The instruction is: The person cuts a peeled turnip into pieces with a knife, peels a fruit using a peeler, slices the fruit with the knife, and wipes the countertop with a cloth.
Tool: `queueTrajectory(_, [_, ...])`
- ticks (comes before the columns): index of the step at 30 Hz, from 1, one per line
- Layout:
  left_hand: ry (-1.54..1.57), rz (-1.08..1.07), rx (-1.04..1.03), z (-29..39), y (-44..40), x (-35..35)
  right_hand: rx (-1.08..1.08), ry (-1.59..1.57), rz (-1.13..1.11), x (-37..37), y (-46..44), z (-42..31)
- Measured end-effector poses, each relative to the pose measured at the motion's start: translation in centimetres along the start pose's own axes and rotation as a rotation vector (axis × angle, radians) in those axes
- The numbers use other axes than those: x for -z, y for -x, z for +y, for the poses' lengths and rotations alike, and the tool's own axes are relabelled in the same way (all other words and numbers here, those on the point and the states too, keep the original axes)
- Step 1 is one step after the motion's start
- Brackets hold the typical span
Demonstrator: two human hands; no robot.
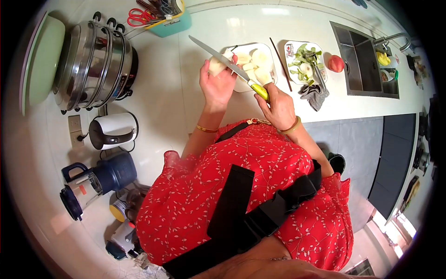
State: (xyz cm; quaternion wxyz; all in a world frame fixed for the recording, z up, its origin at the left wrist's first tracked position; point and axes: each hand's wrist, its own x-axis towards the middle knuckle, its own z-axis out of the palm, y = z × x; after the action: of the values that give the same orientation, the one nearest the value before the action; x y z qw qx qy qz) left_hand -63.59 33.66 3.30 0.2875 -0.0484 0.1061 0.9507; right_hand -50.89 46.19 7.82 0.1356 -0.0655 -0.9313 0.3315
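Head view: what stands around the hands?

– A white plate [244, 87] of pale cut pieces [261, 58] sits partly behind them. Just to its right lies a dark stick [281, 64], then a patterned plate [289, 58] with green peelings [301, 62]. A grey cloth [312, 96] is at that plate's near edge, a red fruit [336, 63] just beside it.

– And further off?

– A stacked steamer [102, 60] and a white kettle [114, 130] on the left, with a teal box [169, 28] holding red-handled scissors [138, 17] at the far side.

– How are the hands?

– The left hand [218, 86] is cupped, palm up, fingers around a pale chunk [216, 68]. The right hand [281, 109] is closed on the handle of a knife [231, 68], whose blade crosses the chunk. I can't tell whether it has bitten in.

– Surface and room?

– A glossy whitish counter [204, 28], a steel sink [353, 56] set into it on the right, and grey floor [353, 135] below.
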Motion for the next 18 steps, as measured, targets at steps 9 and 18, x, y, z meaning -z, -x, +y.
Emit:
queueTrajectory(9, [-0.076, 0.001, -0.030, -2.5, 3.1, 0.7, 0.005, 0.011, -0.029, 1.2, 4.5, 0.4])
queueTrajectory(18, [0.228, -0.050, 0.158, -3.3, 5.2, 0.2, 0.085, 0.017, -0.039, 2.6, 6.4, -1.3])
